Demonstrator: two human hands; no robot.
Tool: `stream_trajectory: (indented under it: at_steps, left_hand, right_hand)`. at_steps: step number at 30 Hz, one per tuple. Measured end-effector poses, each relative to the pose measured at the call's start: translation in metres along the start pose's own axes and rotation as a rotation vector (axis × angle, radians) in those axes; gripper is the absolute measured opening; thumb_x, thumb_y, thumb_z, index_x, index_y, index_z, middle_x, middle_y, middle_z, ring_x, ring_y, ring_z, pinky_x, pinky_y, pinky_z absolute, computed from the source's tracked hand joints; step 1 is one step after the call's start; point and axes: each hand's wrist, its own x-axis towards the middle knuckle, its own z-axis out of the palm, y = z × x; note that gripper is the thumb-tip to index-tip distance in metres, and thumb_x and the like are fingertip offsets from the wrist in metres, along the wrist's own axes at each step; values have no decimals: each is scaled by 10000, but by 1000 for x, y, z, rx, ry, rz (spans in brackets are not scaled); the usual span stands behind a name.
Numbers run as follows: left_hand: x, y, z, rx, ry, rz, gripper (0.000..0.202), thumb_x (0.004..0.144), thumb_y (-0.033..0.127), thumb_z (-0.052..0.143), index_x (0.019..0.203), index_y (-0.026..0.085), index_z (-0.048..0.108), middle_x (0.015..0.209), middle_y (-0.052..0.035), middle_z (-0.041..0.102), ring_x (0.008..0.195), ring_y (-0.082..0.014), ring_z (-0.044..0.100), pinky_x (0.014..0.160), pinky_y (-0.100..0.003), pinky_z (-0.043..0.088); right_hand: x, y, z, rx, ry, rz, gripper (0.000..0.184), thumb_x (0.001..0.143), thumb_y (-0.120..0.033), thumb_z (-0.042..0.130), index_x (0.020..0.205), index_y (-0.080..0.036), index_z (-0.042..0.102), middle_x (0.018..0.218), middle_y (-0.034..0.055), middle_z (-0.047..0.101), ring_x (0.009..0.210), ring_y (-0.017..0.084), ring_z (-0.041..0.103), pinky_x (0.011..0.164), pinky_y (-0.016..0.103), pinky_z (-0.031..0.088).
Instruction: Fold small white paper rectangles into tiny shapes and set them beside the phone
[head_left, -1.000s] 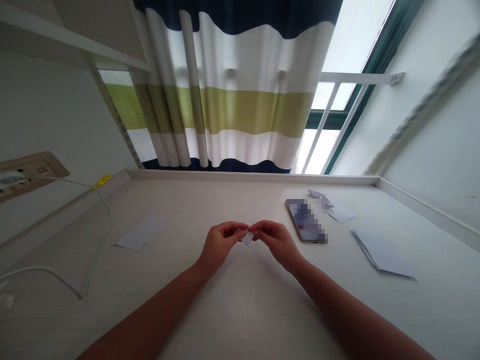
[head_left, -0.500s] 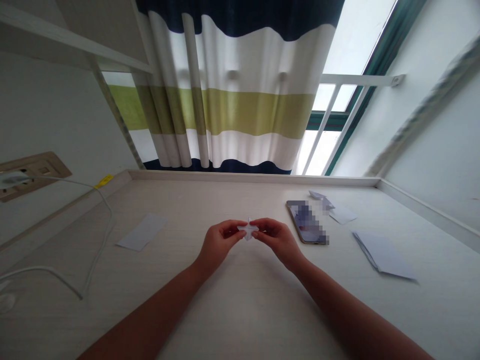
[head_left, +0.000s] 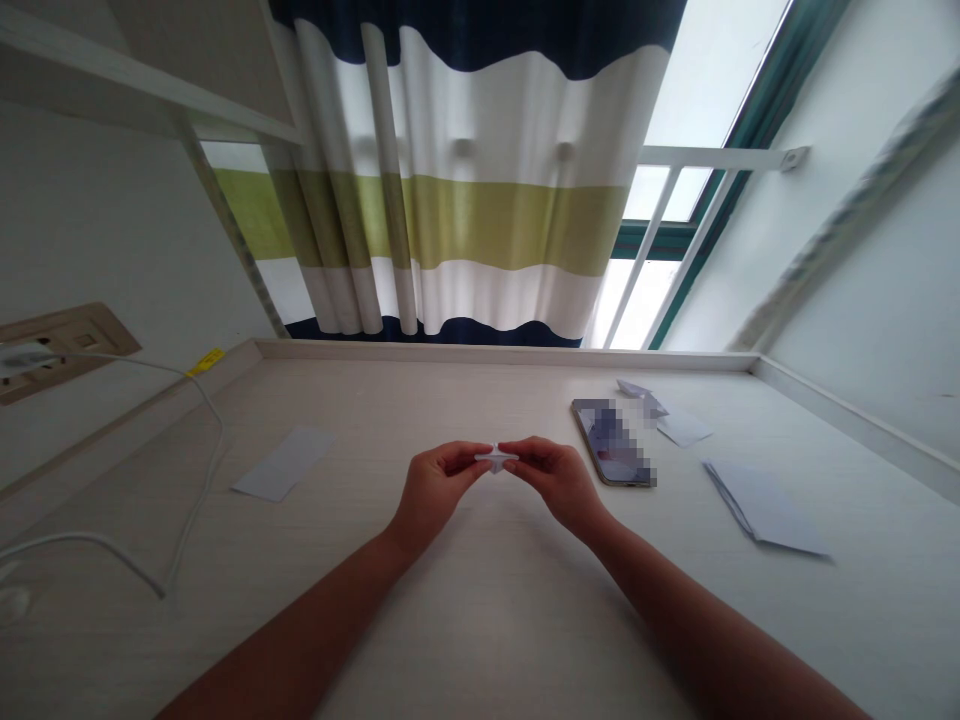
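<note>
A small folded white paper piece (head_left: 495,458) is pinched between both my hands above the middle of the pale desk (head_left: 480,600). My left hand (head_left: 435,488) grips its left tip with thumb and fingers closed. My right hand (head_left: 551,477) grips its right tip the same way. The piece lies almost flat between the fingertips, and most of it is hidden by them.
A phone (head_left: 611,441) lies right of my hands, with small folded papers (head_left: 664,410) behind it and a stack of paper sheets (head_left: 761,505) further right. A loose paper slip (head_left: 283,462) lies at the left. A white cable (head_left: 180,490) runs from a wall socket (head_left: 52,350). Striped curtain (head_left: 465,180) behind.
The paper piece has been turned between my fingertips, from hanging point down to spread out star-like, then nearly flat. Both hands stayed in place.
</note>
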Motion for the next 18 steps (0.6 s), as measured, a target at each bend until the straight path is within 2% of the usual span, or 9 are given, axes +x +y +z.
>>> stream_trajectory:
  at_steps: [6, 11, 15, 18]
  left_hand:
    - [2, 0, 0, 11, 20, -2, 159, 621, 247, 682, 752, 157, 696, 726, -36, 694, 715, -176, 641, 725, -299, 513]
    - [3, 1, -1, 115, 77, 61, 141, 592, 280, 694, 694, 181, 702, 873, -48, 653, 829, -181, 606, 656, -255, 511]
    - [4, 5, -1, 68, 14, -27, 165, 606, 296, 685, 715, 173, 705, 799, -45, 692, 795, -192, 628, 708, -285, 501]
    - [4, 7, -1, 40, 13, -72, 194, 592, 306, 695, 719, 160, 708, 746, -46, 705, 736, -195, 638, 712, -298, 495]
  right_hand:
    - [-2, -4, -1, -207, 30, -143, 145, 716, -238, 635, 846, -236, 699, 768, 27, 629, 698, 151, 578, 627, 271, 452]
    - [-2, -5, -2, -235, 22, -164, 131, 731, -236, 624, 839, -228, 698, 766, 28, 627, 695, 146, 579, 622, 262, 454]
    - [-1, -6, -2, -248, 8, -176, 118, 743, -240, 614, 825, -227, 697, 757, 26, 618, 693, 142, 576, 632, 261, 452]
    - [-1, -7, -3, -248, -1, -188, 107, 745, -254, 612, 801, -222, 698, 740, 24, 614, 684, 138, 572, 628, 257, 449]
